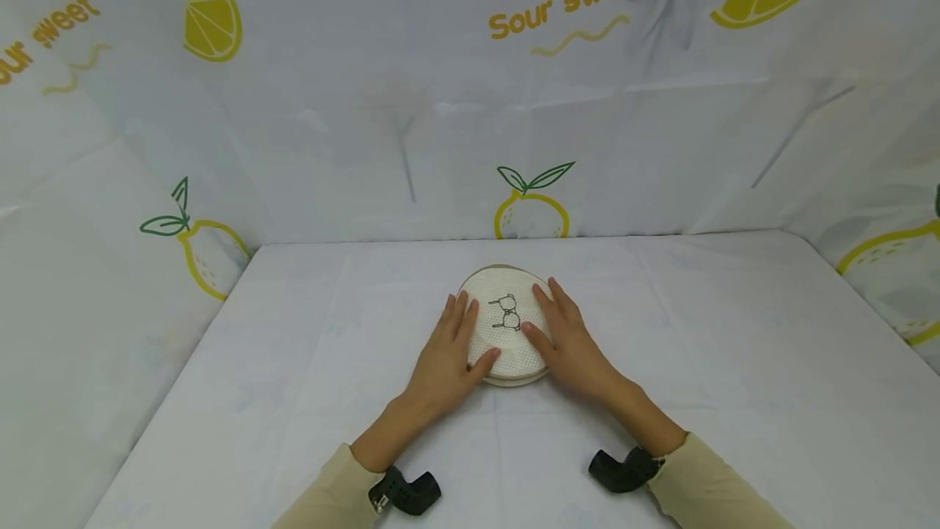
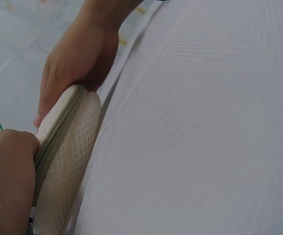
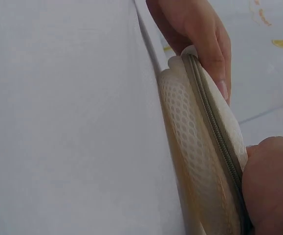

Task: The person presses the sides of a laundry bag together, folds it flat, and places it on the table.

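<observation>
A round cream mesh laundry bag lies flat on the table in the head view, with a small dark line drawing printed on its top. My left hand rests on the bag's left side, fingers extended along it and thumb over the near part. On the opposite side, my right hand lies with its fingers spread across the top. A zipper runs around the bag's side in the left wrist view. Honeycomb mesh bulges below the zipper in the right wrist view.
A white cloth covers the table. Behind it hangs a white curtain printed with lemons and lettering. Black curved devices are strapped at both wrists, next to beige sleeves.
</observation>
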Demonstrator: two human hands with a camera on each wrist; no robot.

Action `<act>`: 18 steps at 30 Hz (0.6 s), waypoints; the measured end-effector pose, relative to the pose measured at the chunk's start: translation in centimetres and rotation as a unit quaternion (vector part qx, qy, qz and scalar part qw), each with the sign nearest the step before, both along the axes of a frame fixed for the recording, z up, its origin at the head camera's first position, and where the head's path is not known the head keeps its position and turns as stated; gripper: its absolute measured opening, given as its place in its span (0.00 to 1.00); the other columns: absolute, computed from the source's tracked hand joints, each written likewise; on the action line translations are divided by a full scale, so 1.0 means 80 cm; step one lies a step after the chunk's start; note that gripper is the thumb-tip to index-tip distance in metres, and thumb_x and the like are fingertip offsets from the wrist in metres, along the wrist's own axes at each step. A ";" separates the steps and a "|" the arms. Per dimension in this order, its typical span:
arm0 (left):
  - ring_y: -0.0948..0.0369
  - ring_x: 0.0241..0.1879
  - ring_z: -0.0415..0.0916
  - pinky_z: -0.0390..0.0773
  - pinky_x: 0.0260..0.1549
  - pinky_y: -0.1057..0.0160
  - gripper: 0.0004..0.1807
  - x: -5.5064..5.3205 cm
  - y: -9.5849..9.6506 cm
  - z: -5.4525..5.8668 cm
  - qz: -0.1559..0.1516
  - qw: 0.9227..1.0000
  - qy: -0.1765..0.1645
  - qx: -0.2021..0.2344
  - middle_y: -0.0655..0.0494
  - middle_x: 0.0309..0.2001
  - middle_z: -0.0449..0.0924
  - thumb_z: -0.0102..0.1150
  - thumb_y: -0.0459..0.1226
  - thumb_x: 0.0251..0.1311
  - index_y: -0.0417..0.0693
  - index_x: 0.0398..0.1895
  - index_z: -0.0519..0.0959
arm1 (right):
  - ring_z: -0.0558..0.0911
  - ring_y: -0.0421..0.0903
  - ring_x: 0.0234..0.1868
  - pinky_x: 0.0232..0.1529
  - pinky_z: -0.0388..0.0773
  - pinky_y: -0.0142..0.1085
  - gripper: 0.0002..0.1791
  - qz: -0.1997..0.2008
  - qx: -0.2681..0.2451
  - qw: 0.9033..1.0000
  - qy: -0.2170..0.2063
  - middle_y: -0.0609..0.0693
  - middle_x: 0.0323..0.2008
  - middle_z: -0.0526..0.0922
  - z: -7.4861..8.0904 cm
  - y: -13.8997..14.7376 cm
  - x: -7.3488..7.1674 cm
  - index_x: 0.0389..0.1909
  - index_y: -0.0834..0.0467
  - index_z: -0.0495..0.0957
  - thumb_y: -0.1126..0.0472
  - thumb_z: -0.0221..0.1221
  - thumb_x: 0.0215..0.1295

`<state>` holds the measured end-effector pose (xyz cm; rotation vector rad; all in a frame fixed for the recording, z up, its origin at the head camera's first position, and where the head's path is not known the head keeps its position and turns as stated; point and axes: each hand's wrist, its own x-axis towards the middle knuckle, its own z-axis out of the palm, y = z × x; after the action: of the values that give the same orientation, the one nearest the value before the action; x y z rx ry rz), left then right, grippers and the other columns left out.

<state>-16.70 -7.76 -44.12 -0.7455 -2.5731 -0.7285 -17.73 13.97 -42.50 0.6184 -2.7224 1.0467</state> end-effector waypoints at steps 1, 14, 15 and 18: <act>0.40 0.69 0.50 0.57 0.64 0.45 0.40 -0.001 -0.001 -0.001 0.000 1.000 0.018 -0.024 0.32 0.69 0.55 0.49 0.53 0.68 0.28 0.68 0.59 | 0.44 0.66 0.71 0.63 0.53 0.62 0.35 0.002 0.008 1.000 0.009 0.68 0.72 0.44 -0.001 -0.001 0.000 0.72 0.67 0.50 0.54 0.50 0.73; 0.42 0.69 0.51 0.54 0.66 0.50 0.34 -0.007 -0.005 0.004 -0.041 0.985 0.076 -0.151 0.30 0.68 0.55 0.48 0.45 0.69 0.24 0.66 0.59 | 0.58 0.59 0.69 0.66 0.56 0.50 0.30 0.011 0.137 0.975 0.172 0.67 0.67 0.60 -0.008 -0.011 0.002 0.66 0.74 0.59 0.57 0.49 0.73; 0.42 0.69 0.50 0.53 0.66 0.50 0.34 -0.007 -0.005 0.004 -0.041 0.984 0.070 -0.156 0.29 0.68 0.55 0.47 0.45 0.69 0.25 0.66 0.60 | 0.58 0.59 0.69 0.66 0.56 0.50 0.30 0.016 0.138 0.975 0.172 0.67 0.68 0.60 -0.008 -0.012 0.002 0.66 0.74 0.59 0.57 0.48 0.73; 0.42 0.70 0.48 0.51 0.67 0.50 0.32 -0.007 -0.004 0.005 -0.038 0.984 0.056 -0.167 0.29 0.69 0.53 0.45 0.45 0.69 0.26 0.65 0.61 | 0.57 0.60 0.70 0.66 0.55 0.51 0.30 0.029 0.130 0.978 0.158 0.67 0.68 0.58 -0.008 -0.014 0.002 0.67 0.74 0.58 0.58 0.48 0.73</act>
<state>-17.29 -8.09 -43.70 -0.9618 -2.6045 -0.2658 -17.54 12.82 -43.16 0.8299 -2.5865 0.5453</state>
